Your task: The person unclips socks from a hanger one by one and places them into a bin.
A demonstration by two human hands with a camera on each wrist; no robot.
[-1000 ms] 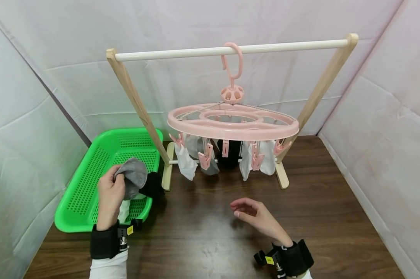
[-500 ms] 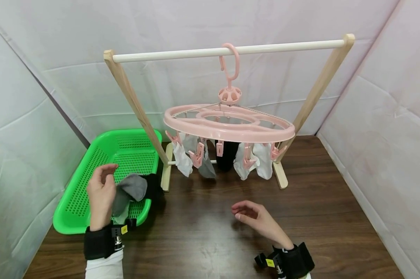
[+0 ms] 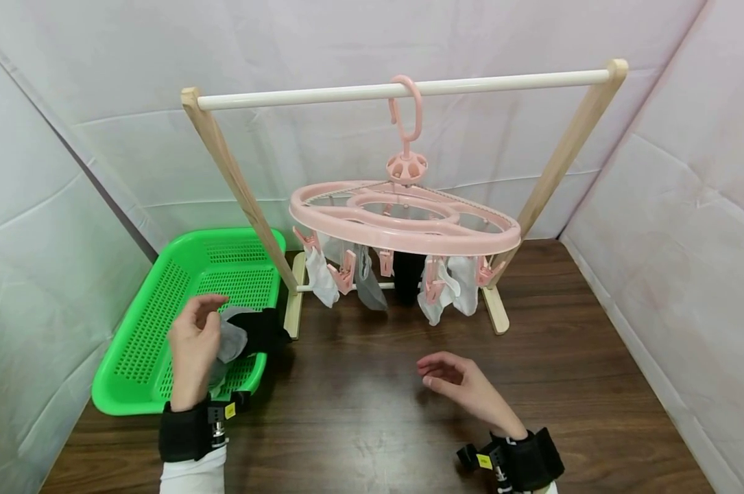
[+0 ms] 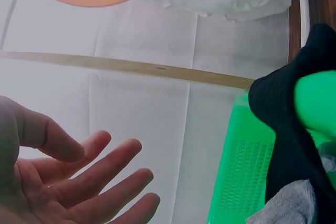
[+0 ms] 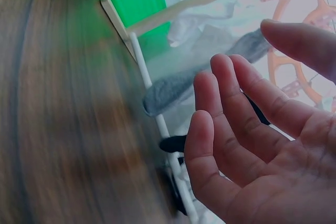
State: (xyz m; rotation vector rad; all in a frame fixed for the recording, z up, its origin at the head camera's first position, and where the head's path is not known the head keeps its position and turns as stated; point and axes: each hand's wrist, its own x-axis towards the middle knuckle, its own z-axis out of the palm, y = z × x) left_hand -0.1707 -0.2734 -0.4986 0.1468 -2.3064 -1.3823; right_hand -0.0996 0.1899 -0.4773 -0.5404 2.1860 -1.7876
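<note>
My left hand (image 3: 193, 343) hovers over the front of the green basket (image 3: 140, 350), fingers loosely bent and nothing in them. Just right of its fingers, a grey sock (image 3: 232, 342) lies in the basket, partly hidden by the hand. Beside it a black sock (image 3: 263, 333) drapes over the basket's right rim, seen large in the left wrist view. My right hand (image 3: 467, 387) is held above the brown table, relaxed and holding nothing. In the right wrist view its bare palm and fingers overlap a hanging grey sock (image 5: 170, 95) farther back.
A pink clip hanger (image 3: 402, 241) hangs by its hook from the white bar (image 3: 297, 96) of a wooden stand. Its clips (image 3: 433, 281) carry several socks, including a white one (image 3: 322, 278) and a black one (image 3: 409, 274). Pale cloth walls enclose the table (image 3: 359, 412).
My left hand has let go of the grey sock, which dropped into the basket. That hand drew left, then came back right. The hanger has turned slightly; my right hand barely moved.
</note>
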